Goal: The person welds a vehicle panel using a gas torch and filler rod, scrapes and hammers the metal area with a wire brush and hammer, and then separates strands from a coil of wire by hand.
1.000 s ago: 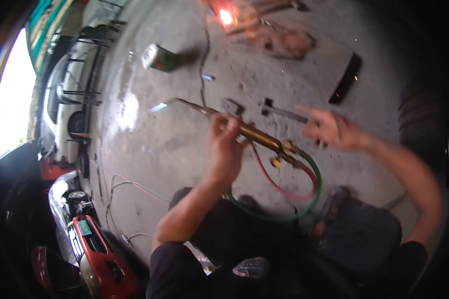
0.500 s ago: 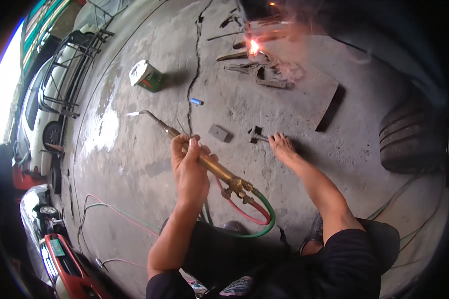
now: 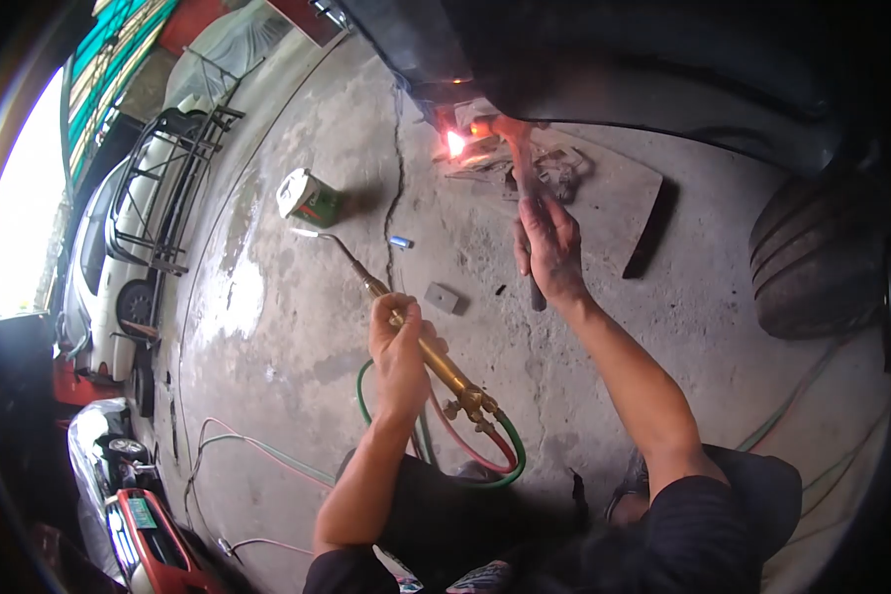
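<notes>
My left hand (image 3: 398, 346) is closed round a brass gas torch (image 3: 447, 368) with red and green hoses at its rear. The torch's thin tip (image 3: 341, 247) points up and left, with a small white flame at its end. My right hand (image 3: 556, 255) grips a hammer (image 3: 521, 168) by its handle. The hammer's head is raised beside a bright flame (image 3: 455, 145) at the lower edge of a dark vehicle body (image 3: 604, 69). The head has an orange glow on it. Whether it touches the vehicle, I cannot tell.
A flat metal sheet (image 3: 614, 203) with scraps (image 3: 556, 178) lies under the vehicle edge. Left of it are a bucket (image 3: 309, 198), a small blue cylinder (image 3: 401, 242) and a grey block (image 3: 445, 297). A tyre (image 3: 817, 262) stands right; hoses (image 3: 267, 455) cross the floor.
My right hand has lifted the hammer off the floor and carried it up to the flame. The torch has shifted slightly right and down in view. The camera view has shifted too.
</notes>
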`<action>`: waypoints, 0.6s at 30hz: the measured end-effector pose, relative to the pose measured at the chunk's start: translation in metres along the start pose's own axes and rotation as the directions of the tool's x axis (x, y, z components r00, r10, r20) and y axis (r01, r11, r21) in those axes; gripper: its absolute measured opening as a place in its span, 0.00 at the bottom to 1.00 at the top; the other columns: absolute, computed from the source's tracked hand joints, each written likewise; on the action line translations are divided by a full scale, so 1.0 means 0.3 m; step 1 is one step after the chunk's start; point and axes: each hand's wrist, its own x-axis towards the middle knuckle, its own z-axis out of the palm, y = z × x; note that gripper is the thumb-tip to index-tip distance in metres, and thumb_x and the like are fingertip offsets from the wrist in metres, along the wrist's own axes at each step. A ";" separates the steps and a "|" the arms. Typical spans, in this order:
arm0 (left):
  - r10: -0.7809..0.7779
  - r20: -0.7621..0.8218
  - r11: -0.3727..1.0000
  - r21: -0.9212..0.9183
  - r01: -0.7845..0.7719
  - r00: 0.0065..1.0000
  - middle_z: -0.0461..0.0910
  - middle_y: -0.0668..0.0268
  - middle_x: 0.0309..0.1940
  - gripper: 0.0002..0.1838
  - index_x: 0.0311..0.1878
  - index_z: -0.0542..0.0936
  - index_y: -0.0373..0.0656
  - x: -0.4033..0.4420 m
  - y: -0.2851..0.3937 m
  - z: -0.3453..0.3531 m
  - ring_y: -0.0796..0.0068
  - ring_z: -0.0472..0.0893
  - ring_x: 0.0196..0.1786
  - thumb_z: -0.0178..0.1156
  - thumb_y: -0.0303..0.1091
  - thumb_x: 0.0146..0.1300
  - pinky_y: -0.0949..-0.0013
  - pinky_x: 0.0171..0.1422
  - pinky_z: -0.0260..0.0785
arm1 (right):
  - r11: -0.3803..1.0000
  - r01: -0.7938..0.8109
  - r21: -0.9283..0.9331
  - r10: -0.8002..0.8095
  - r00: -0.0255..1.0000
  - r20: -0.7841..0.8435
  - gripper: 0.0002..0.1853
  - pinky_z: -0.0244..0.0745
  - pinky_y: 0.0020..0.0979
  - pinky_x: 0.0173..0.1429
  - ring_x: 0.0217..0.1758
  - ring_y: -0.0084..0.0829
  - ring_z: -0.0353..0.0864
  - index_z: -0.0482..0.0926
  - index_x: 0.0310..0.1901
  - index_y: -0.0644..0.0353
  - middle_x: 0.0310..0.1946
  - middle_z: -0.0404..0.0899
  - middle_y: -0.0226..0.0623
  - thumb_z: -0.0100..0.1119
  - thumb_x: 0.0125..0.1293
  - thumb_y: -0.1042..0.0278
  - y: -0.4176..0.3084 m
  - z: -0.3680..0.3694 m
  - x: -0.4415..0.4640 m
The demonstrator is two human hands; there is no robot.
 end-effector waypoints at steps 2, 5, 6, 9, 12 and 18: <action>0.021 0.003 0.999 0.036 -0.021 1.000 0.73 0.70 0.31 0.06 0.51 0.71 0.47 0.001 -0.019 0.008 0.80 0.74 0.28 0.55 0.29 0.75 0.70 0.28 0.73 | 0.999 0.054 -0.001 -0.054 0.998 0.040 0.15 0.58 0.22 0.20 0.15 0.15 0.63 0.74 0.48 0.57 0.20 0.67 0.24 0.49 0.80 0.53 -0.036 0.006 0.005; 0.017 -0.012 0.998 0.058 -0.016 1.000 0.72 0.71 0.31 0.06 0.51 0.71 0.47 -0.001 -0.013 0.031 0.80 0.74 0.29 0.55 0.29 0.75 0.71 0.27 0.72 | 0.998 0.059 0.006 -0.059 0.998 0.002 0.16 0.58 0.21 0.19 0.14 0.15 0.63 0.76 0.52 0.56 0.20 0.67 0.24 0.49 0.80 0.52 -0.052 -0.007 0.000; 0.016 -0.019 0.998 0.064 -0.015 1.000 0.72 0.71 0.32 0.06 0.51 0.71 0.47 -0.001 -0.009 0.035 0.81 0.74 0.29 0.55 0.29 0.75 0.71 0.27 0.72 | 0.998 0.050 0.043 -0.049 0.999 -0.004 0.17 0.58 0.21 0.18 0.14 0.15 0.63 0.76 0.55 0.56 0.20 0.67 0.24 0.49 0.80 0.52 -0.053 -0.009 0.000; -0.004 -0.014 0.999 0.046 0.004 1.000 0.72 0.70 0.33 0.06 0.51 0.71 0.46 0.004 -0.016 0.034 0.80 0.74 0.29 0.55 0.29 0.75 0.71 0.27 0.72 | 0.997 0.040 0.070 -0.041 0.999 0.008 0.19 0.59 0.21 0.17 0.14 0.14 0.62 0.75 0.60 0.56 0.20 0.67 0.24 0.50 0.79 0.51 -0.059 -0.008 -0.002; -0.035 0.021 0.998 0.045 0.034 0.999 0.72 0.70 0.36 0.06 0.52 0.71 0.46 0.016 -0.031 0.030 0.80 0.74 0.29 0.55 0.30 0.75 0.71 0.26 0.72 | 0.999 0.030 0.021 -0.031 0.998 0.055 0.19 0.59 0.22 0.17 0.14 0.14 0.62 0.75 0.60 0.57 0.20 0.67 0.24 0.50 0.79 0.51 -0.061 0.011 -0.004; -0.012 0.002 0.999 0.040 0.012 1.000 0.72 0.71 0.32 0.06 0.51 0.71 0.47 -0.005 -0.016 0.061 0.81 0.72 0.25 0.55 0.30 0.75 0.72 0.26 0.70 | 0.999 -0.018 0.047 0.017 1.000 0.024 0.17 0.57 0.22 0.16 0.13 0.15 0.61 0.75 0.55 0.57 0.18 0.66 0.24 0.50 0.79 0.51 -0.081 0.032 -0.009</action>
